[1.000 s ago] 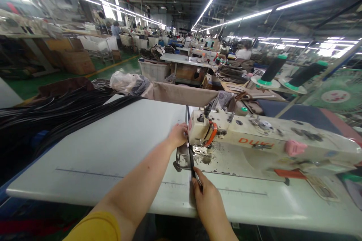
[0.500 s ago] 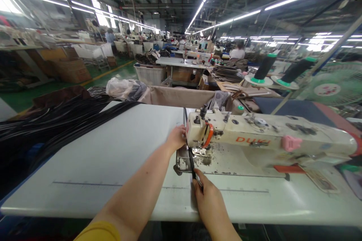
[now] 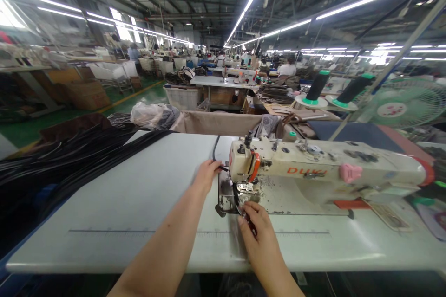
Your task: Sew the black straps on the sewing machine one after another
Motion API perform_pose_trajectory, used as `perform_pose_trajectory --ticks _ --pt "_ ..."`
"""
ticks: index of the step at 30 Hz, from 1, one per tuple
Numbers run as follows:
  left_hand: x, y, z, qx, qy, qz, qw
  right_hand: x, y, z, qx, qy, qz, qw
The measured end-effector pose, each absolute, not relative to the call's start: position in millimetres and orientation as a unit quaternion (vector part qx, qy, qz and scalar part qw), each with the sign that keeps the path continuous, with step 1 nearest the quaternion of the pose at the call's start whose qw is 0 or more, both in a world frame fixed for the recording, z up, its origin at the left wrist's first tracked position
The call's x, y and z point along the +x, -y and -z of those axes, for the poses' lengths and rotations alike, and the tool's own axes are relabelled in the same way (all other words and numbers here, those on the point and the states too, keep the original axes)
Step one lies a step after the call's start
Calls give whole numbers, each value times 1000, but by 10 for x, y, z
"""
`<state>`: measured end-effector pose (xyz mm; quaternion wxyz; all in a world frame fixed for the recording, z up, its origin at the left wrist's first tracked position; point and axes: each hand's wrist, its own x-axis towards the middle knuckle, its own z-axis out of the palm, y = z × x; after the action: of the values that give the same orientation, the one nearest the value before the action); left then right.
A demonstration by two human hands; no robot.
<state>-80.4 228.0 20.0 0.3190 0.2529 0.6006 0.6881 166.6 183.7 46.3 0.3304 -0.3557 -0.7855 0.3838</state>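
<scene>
A narrow black strip (image 3: pixel 215 148) runs over the far table edge to the sewing machine (image 3: pixel 278 162) and bends at my left hand (image 3: pixel 208 174). My left fingers pinch it just left of the machine head. On the near side of the needle area, the strip's front part (image 3: pixel 236 195) curves toward me. My right hand (image 3: pixel 258 229) is closed around its near end, thumb and fingers together. Under those fingers shows a small dark red and metallic object (image 3: pixel 250 226), its kind too hidden to tell. The presser foot area sits between both hands.
A bundle of black strips (image 3: pixel 114 160) lies over the table's left side. A ruler line (image 3: pixel 139 232) crosses the white tabletop (image 3: pixel 104 250). Behind stands a fabric-lined bin (image 3: pixel 223 123). Thread cones (image 3: pixel 317 88) and a green fan (image 3: pixel 400 104) are at right.
My left hand has moved slightly left and nearer to me, bending the strip that ran straight before. My right hand has shifted a little forward, and the strip's near part now curves.
</scene>
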Motion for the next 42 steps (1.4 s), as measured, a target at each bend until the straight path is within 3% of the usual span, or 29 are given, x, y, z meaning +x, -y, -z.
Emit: perform_pose_trajectory --ticks 8,13,19,25,31,33,35,38,42 --pt "-755 -1586 -256 198 -551 -747 315 1351 -1734 -502 -321 686 -629 176" --pt "-669 -1164 -258 204 -580 -736 283 1130 -1744 -433 -321 536 -761 172" --pt "-545 -748 -271 261 -648 -682 219 894 -1784 -399 -315 511 -784 159" --pt "-445 -513 -280 259 -642 -688 218 761 -1743 -451 -281 560 -769 128" --pt "-494 -360 -406 247 -662 -667 237 882 -1716 -545 -290 662 -672 163" --pt "-543 -300 -453 263 -670 -643 264 1020 -1707 -556 -314 746 -556 188" --pt "-602 -236 -483 273 -664 -622 312 1190 -1699 -546 -343 848 -353 195" --pt "-704 -139 -475 270 -663 -588 377 1434 -1700 -491 -378 909 -88 151" --pt "-896 -22 -378 270 -713 -544 352 1613 -1705 -414 -391 919 -26 39"
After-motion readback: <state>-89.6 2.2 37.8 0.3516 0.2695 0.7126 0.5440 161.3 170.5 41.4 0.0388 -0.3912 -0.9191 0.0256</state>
